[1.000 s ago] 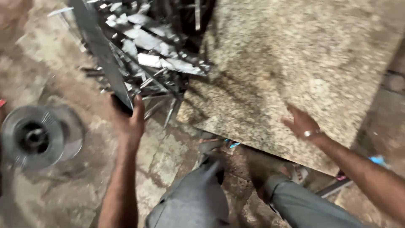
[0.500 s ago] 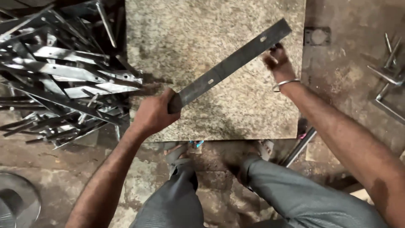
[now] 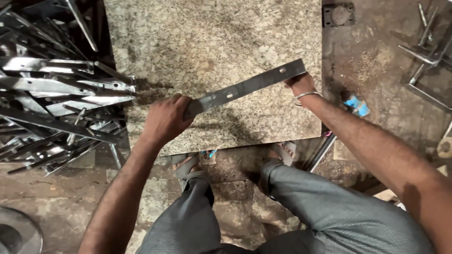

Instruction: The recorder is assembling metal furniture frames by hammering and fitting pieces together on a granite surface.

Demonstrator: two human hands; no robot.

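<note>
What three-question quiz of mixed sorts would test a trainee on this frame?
1. True or false: both hands grip the long flat grey metal bar.
2. Which lies left of the speckled granite slab? A) pile of shiny metal strips B) blue rag C) wooden crate
3. Fill in: the right hand wears a metal ____ on its wrist.

Key: 1 true: the left hand holds the lower end, the right hand the upper end. 2 A. 3 bangle.
</note>
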